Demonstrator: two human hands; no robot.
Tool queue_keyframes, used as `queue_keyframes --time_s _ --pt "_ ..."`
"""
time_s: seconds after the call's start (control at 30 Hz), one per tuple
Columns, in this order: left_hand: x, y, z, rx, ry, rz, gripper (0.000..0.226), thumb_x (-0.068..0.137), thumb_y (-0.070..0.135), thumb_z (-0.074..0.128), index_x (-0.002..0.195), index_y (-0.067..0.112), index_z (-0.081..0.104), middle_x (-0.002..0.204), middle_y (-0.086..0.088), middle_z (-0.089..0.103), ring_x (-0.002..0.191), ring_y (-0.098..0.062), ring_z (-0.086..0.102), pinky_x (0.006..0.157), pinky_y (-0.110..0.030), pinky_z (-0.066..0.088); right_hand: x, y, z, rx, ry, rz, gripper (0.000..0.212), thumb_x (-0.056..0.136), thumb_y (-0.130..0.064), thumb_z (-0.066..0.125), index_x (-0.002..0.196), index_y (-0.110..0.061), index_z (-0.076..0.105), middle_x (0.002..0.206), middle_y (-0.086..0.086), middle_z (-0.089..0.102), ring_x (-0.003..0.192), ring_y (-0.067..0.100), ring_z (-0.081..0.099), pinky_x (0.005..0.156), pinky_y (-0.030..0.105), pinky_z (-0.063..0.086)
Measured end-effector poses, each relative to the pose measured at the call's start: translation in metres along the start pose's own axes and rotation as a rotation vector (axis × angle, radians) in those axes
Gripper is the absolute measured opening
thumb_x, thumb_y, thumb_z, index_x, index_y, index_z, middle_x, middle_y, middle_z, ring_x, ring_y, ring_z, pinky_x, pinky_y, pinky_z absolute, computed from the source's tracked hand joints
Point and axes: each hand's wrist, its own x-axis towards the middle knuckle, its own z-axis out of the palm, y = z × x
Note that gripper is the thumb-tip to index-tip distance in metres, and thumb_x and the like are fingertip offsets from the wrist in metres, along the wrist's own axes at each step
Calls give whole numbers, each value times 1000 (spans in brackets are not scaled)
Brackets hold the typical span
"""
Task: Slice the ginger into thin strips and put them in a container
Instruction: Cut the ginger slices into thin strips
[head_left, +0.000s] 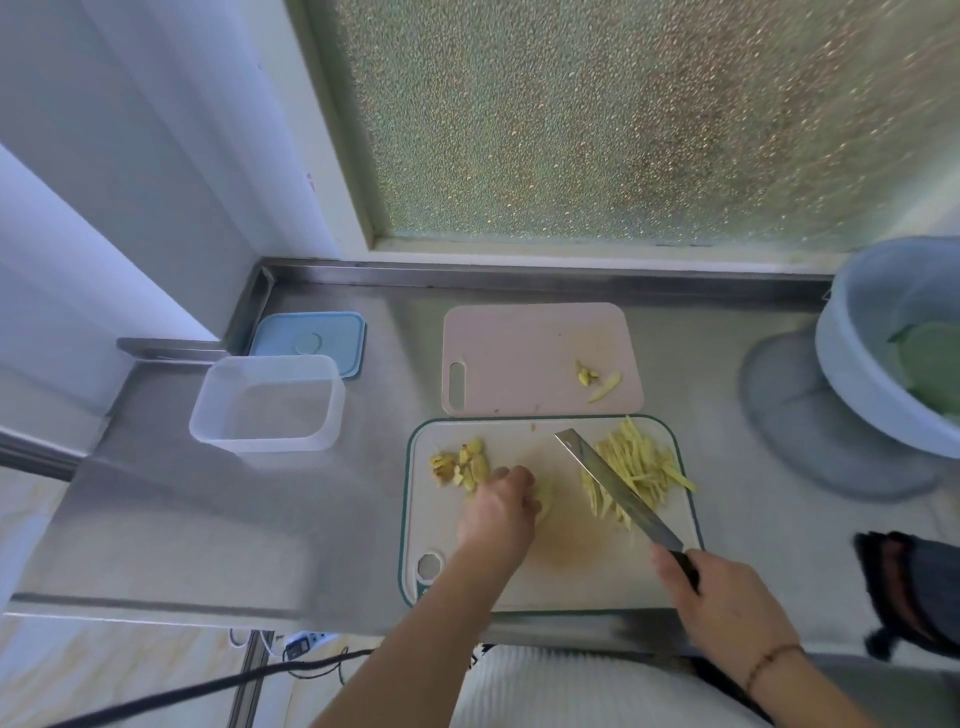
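Steel knife (608, 480) gripped by the right hand (727, 608), blade over ginger strips (641, 470); left hand (501, 512) curls on a ginger piece (544, 501). Clear container (267, 402) sits well left.

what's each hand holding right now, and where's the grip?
Right hand grips the knife by its black handle, blade over the ginger strips. Left hand has its fingers curled on a pale ginger piece on the cutting board; the hand hides the contact.

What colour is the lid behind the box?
Light blue. The lid lies flat behind the clear box, seen in the head view.
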Motion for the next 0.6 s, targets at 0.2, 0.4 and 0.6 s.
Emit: queue_keyframes --time_s 0.2,0.4,0.6 --pt "-5 1 1 109 28 0 23 97 8 51 116 7 64 105 -13 67 89 -35 64 70 -36 51 -1 -1 7 138 -76 -3 53 92 -57 39 55 -20 44 49 -3 49 51 12 51 51 25 38" --pt "-17 6 19 32 35 37 25 85 -3 53 105 2 66 99 -17 63 86 -36 60 66 -32 42 2 -8 19 230 -205 103 59 92 -61 31 57 -15 46 55 2 53 56 16 52 60 30 42" --pt "-14 -14 17 70 -36 261 39 83 -11 57 115 5 71 112 -13 65 92 -33 64 73 -30 49 1 -12 22 302 -257 157 60 92 -63 30 57 -17 46 53 -1 53 55 13 52 59 25 42"
